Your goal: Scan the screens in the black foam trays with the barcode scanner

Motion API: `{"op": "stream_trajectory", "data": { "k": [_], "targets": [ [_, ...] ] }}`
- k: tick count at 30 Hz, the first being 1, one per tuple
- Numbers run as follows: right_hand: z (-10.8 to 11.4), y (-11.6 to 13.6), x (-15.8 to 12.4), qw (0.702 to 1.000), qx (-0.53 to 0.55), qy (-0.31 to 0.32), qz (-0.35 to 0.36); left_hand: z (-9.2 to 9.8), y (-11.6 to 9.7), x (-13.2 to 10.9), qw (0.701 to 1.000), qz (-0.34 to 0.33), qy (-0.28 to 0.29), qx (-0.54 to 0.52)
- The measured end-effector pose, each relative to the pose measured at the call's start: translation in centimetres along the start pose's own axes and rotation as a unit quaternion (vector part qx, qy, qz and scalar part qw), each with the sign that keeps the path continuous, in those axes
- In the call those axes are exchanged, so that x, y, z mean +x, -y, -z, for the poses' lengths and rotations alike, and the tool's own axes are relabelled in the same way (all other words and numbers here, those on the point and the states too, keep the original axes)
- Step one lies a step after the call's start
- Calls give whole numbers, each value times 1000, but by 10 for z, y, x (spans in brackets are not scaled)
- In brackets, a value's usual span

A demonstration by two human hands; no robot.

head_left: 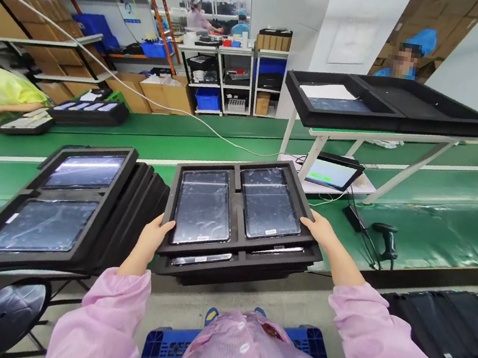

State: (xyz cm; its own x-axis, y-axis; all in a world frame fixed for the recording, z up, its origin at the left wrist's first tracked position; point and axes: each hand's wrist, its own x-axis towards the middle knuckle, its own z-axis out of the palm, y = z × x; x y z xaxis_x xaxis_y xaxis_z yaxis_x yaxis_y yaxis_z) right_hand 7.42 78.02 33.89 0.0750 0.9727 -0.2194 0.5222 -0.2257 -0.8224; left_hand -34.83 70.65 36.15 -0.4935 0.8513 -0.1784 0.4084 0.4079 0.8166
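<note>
A black foam tray (pixel 237 217) with two tablet screens lies in front of me, on top of at least one more tray. Its left screen (pixel 204 204) and right screen (pixel 269 198) each sit in a recess and carry a small white label. My left hand (pixel 151 241) grips the tray's left edge, thumb on the rim. At the right edge, my right hand (pixel 321 229) holds it the same way. Below, slivers of further screens (pixel 203 259) show in the lower tray. The fingers under the rim are hidden.
To the left stands a stack of foam trays (pixel 116 215) with two screens on top. A white stand (pixel 314 148) holds more trays (pixel 446 128) above a monitor (pixel 333 172). A barcode scanner (pixel 386 240) lies right. A round stool (pixel 4 315) is lower left; a co-worker's yellow sleeve (pixel 16 85) shows far left.
</note>
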Motion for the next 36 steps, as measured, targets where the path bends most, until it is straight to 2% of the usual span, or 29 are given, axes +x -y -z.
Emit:
{"op": "stream_trajectory", "data": {
  "k": [3, 6, 8, 12, 16, 21, 24, 27, 29, 33, 36],
  "targets": [
    [0, -12, -9, 994, 99, 37, -14, -1, 13, -3, 998, 16, 23, -53],
    [-5, -22, -17, 970, 233, 56, -45, -2, 19, -8, 997, 28, 17, -75],
    [-9, -25, -21, 956, 279, 65, -69, -3, 18, -13, 992, 54, 32, -107],
    [-12, -27, -25, 945, 307, 45, -101, -5, 14, -28, 966, 95, 56, -235],
    [-10, -23, -24, 944, 318, 18, -87, -4, 7, -35, 952, 85, 43, -291],
    [-12, -13, -9, 940, 337, 3, -58, -3, -5, -15, 949, 55, 26, -309],
    [-14, -12, 4, 938, 339, 23, -69, -6, -5, -2, 948, 68, 19, -310],
    [-15, -21, 7, 929, 358, 56, -72, -9, 1, 0, 940, 69, 22, -334],
    [-17, -31, 4, 912, 398, 75, -70, -9, 6, -3, 924, 99, 41, -367],
    [-28, -50, -3, 875, 463, 71, -122, -8, 7, -11, 886, 246, 73, -387],
    [-38, -57, -2, 869, 475, 55, -128, -7, 0, -15, 875, 282, 69, -388]
  ]
}}
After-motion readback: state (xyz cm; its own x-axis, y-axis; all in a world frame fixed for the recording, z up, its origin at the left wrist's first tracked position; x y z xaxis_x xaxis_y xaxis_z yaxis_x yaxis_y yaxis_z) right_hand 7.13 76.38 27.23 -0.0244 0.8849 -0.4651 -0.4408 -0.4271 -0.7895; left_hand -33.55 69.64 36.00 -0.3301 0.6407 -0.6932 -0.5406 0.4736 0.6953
